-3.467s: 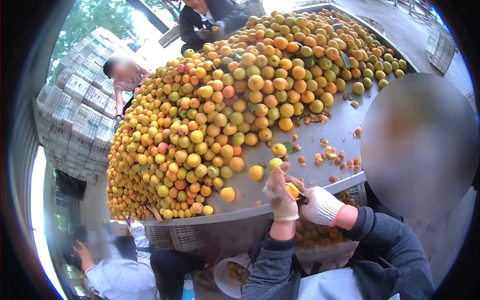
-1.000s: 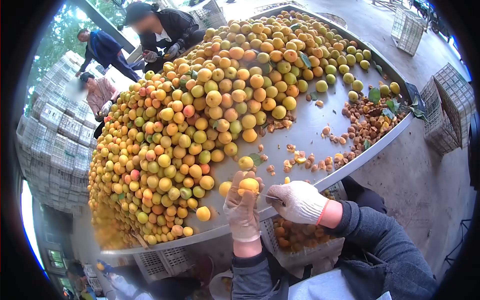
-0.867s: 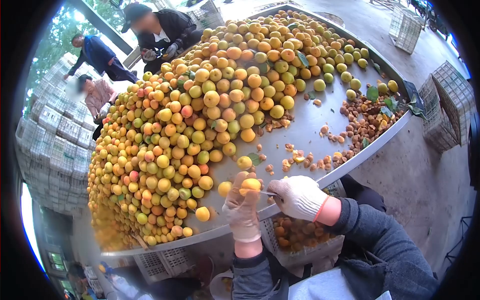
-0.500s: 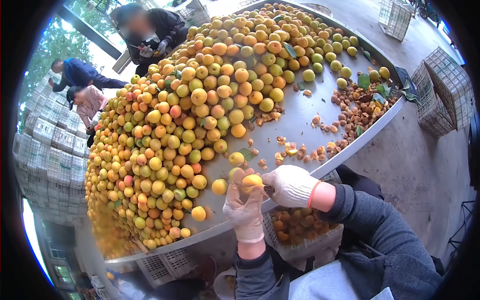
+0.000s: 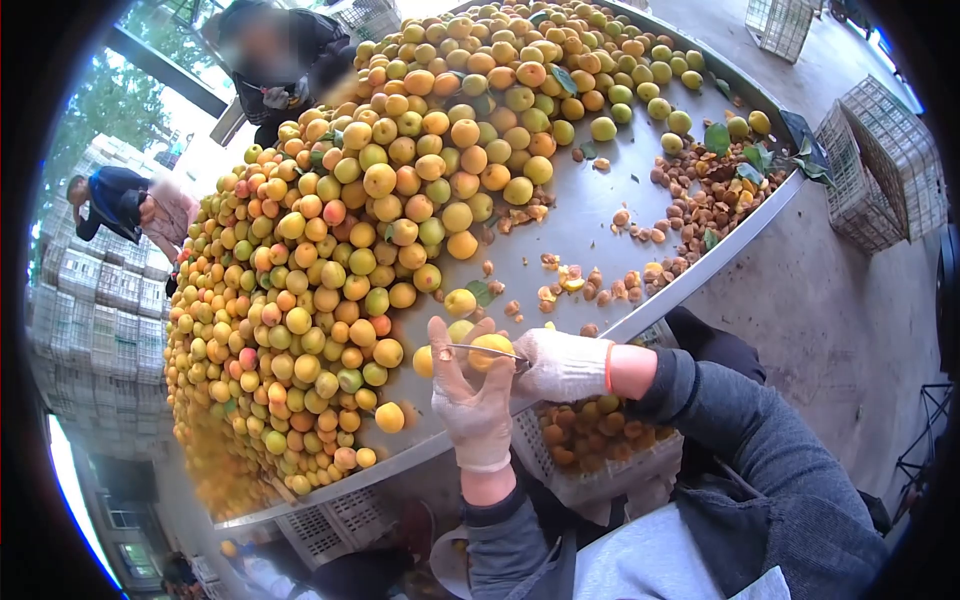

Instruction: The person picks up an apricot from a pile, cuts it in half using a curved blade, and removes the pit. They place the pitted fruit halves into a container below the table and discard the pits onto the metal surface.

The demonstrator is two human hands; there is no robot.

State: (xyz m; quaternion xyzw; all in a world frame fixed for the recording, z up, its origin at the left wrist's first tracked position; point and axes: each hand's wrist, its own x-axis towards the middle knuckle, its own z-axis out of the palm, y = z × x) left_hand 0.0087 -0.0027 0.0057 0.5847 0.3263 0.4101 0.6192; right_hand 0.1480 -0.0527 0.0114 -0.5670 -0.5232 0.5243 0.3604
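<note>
My left hand [image 5: 472,415], in a pale work glove, is closed around a yellow apricot [image 5: 491,353]. In my right hand [image 5: 568,364], gloved in white with an orange cuff edge, is a thin knife [image 5: 462,347]. Its blade runs leftward across the held apricot, and the handle is mostly hidden by my fingers. Just beyond my left fingers, single apricots [image 5: 460,303] lie on the metal table [image 5: 560,225]. A large heap of yellow, orange and greenish apricots [image 5: 330,270] covers the table's left and far parts.
Brown pits and scraps [image 5: 700,205] lie along the right rim. Under the table edge stands a crate of apricot pieces [image 5: 600,435]. Stacked crates [image 5: 880,165] stand at right. People are around the table, one person [image 5: 280,65] at the far left side.
The knife blade, mostly hidden before, now shows across the apricot. My left fingers have opened upward somewhat while the thumb side still keeps the fruit. The whole view has shifted slightly.
</note>
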